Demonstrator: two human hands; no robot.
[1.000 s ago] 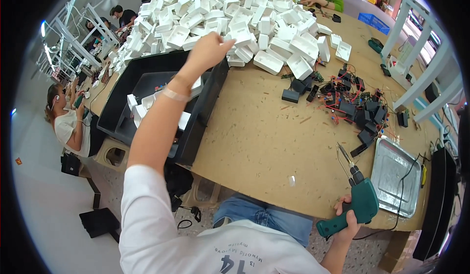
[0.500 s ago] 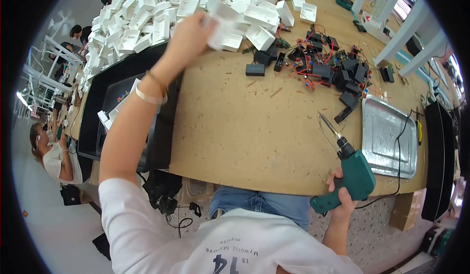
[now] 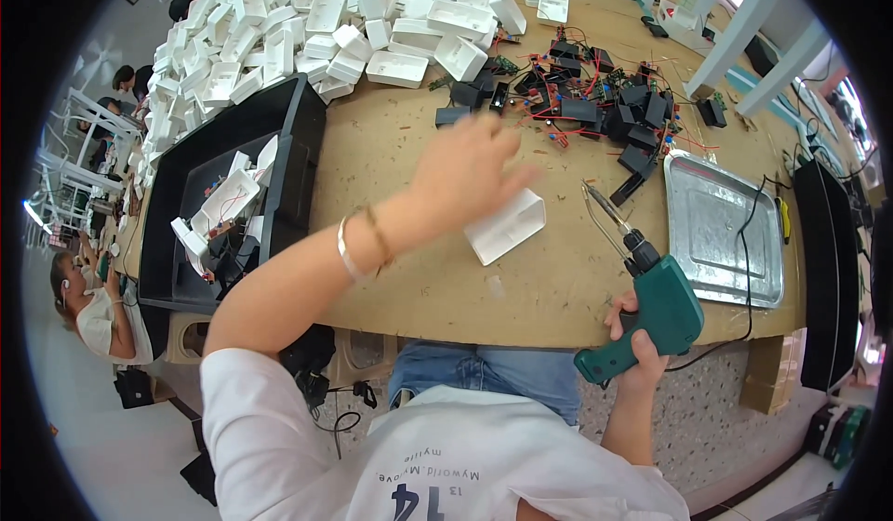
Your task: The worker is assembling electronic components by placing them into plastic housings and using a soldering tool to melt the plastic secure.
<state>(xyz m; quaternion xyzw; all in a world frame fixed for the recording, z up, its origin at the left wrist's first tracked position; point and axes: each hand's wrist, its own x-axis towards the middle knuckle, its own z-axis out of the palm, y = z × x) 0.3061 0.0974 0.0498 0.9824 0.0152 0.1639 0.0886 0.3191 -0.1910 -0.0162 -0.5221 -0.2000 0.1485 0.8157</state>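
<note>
fingers on our left hand (image 3: pixel 465 169): grip too blurred to tell; white box (image 3: pixel 510 230) just nearer us, long axis slanting away rightward.

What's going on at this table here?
A person's right hand grips a green gun-shaped tool, its metal tip pointing away from them over the brown table. Their left hand, blurred, is at the far-left side of a white box; I can't tell whether it touches. Beyond are a heap of white boxes and, to its right, black parts with red wires. A black bin stands left, a metal tray right.
</note>
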